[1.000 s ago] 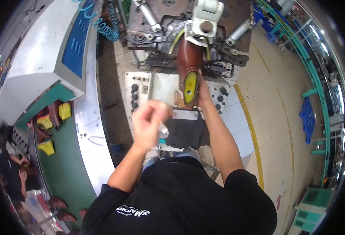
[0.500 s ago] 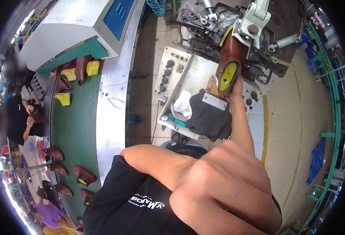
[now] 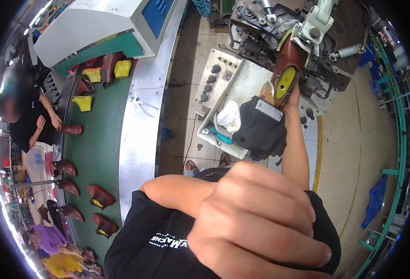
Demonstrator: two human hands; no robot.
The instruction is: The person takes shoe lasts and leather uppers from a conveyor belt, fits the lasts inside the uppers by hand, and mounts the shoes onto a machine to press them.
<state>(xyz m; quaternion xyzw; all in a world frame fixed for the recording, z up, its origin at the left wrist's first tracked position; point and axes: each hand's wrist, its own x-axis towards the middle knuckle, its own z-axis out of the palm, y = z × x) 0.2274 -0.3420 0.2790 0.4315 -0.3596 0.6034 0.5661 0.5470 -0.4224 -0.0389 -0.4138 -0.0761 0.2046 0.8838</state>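
A brown leather boot upper on a yellow shoe last sits toe-first in the clamps of a machine. My right hand grips its heel end from the right side; most of the fingers are hidden behind it. A metal plate and a black cloth lie just below the heel. My left hand is raised close to the camera over my chest, its fingers bent and pressed together. The palm is turned away, so anything inside it is hidden.
A white tray holds a white cloth and a teal-handled tool. On my left, a green conveyor carries several brown boots and yellow lasts. Pincers lie on its metal edge. A co-worker stands beyond it.
My left hand has turned and its fingers have uncurled somewhat. The right hand remains at the boot's heel. Across the conveyor, the co-worker's boot is now down on the belt's edge. The view has shifted.
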